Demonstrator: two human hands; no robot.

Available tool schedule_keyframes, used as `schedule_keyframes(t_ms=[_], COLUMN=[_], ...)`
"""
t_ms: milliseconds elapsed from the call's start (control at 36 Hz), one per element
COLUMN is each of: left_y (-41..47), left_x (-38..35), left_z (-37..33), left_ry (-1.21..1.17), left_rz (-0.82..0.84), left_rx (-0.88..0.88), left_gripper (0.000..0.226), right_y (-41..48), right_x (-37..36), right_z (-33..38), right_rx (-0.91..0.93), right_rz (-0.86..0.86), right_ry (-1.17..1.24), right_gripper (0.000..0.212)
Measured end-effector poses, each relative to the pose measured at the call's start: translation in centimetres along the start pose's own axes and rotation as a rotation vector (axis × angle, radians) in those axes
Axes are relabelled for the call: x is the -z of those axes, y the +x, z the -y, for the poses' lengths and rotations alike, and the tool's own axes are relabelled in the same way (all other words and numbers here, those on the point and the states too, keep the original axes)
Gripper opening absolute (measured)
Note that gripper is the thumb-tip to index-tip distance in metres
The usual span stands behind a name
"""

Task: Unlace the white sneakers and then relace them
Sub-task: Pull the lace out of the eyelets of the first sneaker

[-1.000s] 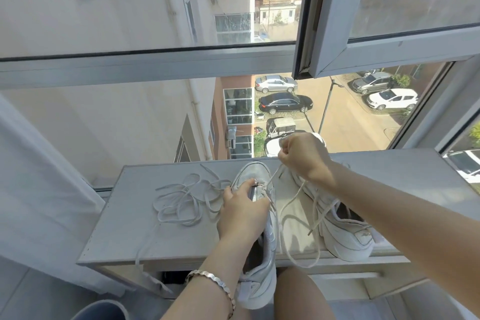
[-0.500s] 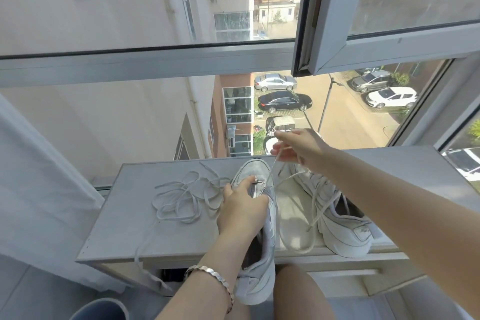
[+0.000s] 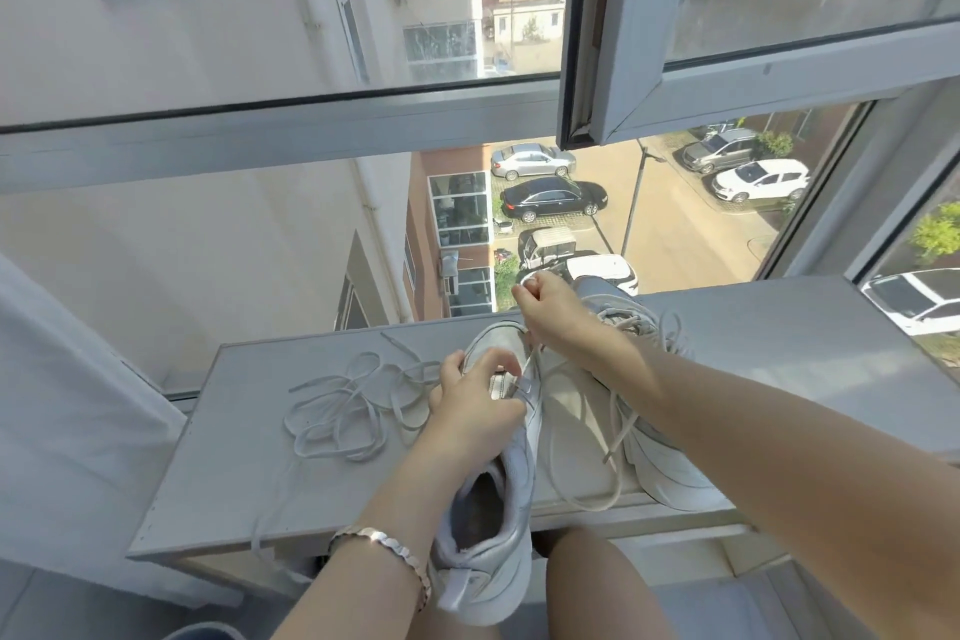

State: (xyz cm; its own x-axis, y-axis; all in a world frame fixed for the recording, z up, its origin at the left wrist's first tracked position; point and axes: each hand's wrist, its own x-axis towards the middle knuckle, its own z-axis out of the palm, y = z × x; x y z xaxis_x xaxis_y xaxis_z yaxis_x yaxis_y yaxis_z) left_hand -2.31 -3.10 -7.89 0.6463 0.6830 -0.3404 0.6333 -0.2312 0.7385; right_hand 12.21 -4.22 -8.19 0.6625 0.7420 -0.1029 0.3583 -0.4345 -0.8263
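In the head view, the person's left grip (image 3: 467, 411), a bare hand with a metal link bracelet (image 3: 389, 548) at the wrist, is clenched over the tongue and eyelet area of the nearer white sneaker (image 3: 498, 535). That shoe lies lengthwise with its toe on the pale grey counter (image 3: 234, 499) and its heel hanging past the near edge, above the person's bare knees. The right grip (image 3: 550, 312) is raised just beyond the toe and pinches a flat white shoelace (image 3: 531, 361), which runs taut and slanting down to the eyelets beside the left fingers.

The second white sneaker (image 3: 660, 457) rests on the counter just to the right of the first, partly hidden under the right forearm, with its cord-like laces slack; loose loops of lace lie on the counter between the two shoes. A tangled pile of flat white lace (image 3: 348, 411) lies on the counter left of the left grip, one strand trailing over the near edge.

Behind the counter stands a grey-framed window with its right sash (image 3: 779, 68) swung open, and parked cars (image 3: 550, 198) show far below.
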Motion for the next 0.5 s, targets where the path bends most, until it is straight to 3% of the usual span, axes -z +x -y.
schedule_keyframes(t_ms=[139,306,417,500], left_y=[-0.1,-0.3,-0.5,-0.9], left_x=[-0.1,-0.2,-0.6,-0.9], left_z=[0.1,-0.2,0.4,1.0], left_ry=[0.016,0.017,-0.006,-0.051], left_rz=[-0.003,-0.038,-0.034,-0.021], left_rx=[-0.022,-0.011,-0.032,-0.057], left_gripper=[0.037,0.039,0.038,0.042], right_y=[1.6,2.9,3.8,4.9], right_x=[-1.2,-2.0,-0.4,2.2], right_z=[0.4,0.6,-0.2,0.4], right_rx=[-0.029,-0.168,-0.222,-0.094], right_rz=[-0.067,-0.119,-0.234,-0.246], right_ry=[-0.072,-0.013,0.029,0.096], right_gripper=[0.031,0.009,0.019,0.032])
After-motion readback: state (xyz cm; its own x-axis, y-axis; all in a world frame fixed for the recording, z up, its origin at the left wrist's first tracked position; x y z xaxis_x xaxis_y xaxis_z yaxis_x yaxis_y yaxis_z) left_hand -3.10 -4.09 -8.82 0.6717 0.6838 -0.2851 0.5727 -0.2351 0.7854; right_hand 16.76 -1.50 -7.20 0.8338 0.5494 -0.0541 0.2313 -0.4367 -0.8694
